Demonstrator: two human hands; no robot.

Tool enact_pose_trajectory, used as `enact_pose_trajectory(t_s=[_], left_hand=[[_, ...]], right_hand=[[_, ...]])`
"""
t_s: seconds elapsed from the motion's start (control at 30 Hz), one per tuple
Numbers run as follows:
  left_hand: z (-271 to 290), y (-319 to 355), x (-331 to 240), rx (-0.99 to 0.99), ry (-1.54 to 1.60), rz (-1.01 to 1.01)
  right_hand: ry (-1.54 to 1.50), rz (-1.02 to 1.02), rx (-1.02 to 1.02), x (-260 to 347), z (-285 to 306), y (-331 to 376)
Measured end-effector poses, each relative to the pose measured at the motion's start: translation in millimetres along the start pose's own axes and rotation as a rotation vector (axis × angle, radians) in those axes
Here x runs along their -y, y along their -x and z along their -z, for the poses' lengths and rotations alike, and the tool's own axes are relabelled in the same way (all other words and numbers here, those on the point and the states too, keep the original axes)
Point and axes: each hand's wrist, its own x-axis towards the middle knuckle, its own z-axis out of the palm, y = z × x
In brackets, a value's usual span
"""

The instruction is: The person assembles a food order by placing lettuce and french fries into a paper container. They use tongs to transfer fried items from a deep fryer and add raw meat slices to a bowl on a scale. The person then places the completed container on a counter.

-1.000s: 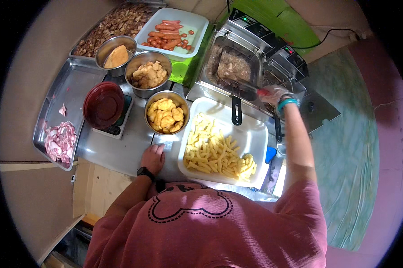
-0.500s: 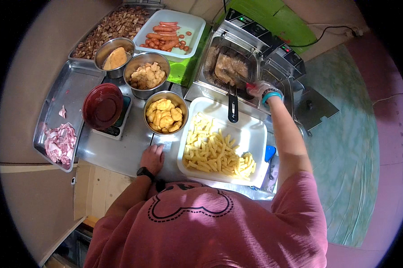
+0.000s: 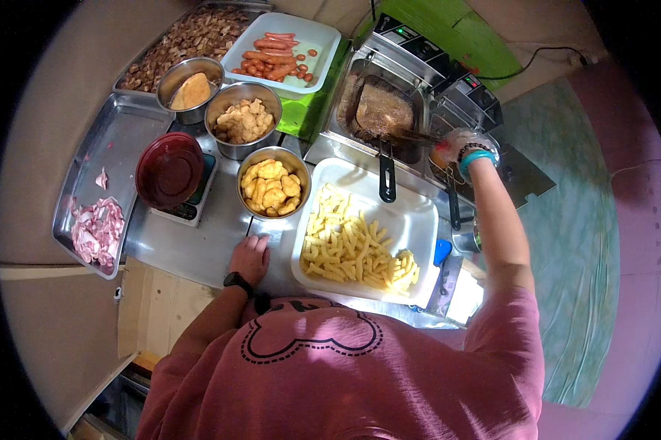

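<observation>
Two hands at steel counter, tan floor around, green mat at 3 o'clock. Left hand (image 3: 250, 257) flat, fingers spread, on counter at 9 o'clock of white rectangular tray of fries (image 3: 361, 242). Gloved right hand (image 3: 458, 144) clenched around thin metal tongs (image 3: 411, 136); tongs reach toward 9 o'clock over wire fryer basket (image 3: 382, 110) in steel fryer (image 3: 418, 81).

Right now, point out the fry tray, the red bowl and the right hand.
fry tray (image 3: 412, 220), head view, on a bare part of its white floor beside the fries.
red bowl (image 3: 169, 169), head view, on the middle of its upturned base.
right hand (image 3: 458, 147), head view, on the gloved back of the hand.
</observation>
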Motion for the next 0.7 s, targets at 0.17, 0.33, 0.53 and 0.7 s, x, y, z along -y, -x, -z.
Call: enact_pose_trajectory(t_s=[0.17, 0.33, 0.53, 0.7], left_hand=[[0.5, -1.7, 0.4, -0.005, 0.026, -0.024], [2.2, -3.2, -3.9, -0.037, -0.012, -0.024], [1.2, -1.8, 0.9, 0.007, 0.024, -0.004], [-2.0, -1.7, 0.7, -0.018, 0.018, -0.022]], right_hand=[[-0.119, -0.049, 0.031, 1.0, -12.5, -29.1], [-0.277, 0.025, 0.035, 19.2, -62.1, -65.0], [-0.348, 0.181, -0.004, 17.7, -55.0, -33.1], [-0.284, 0.228, -0.065, -24.4, -48.4, 5.8]])
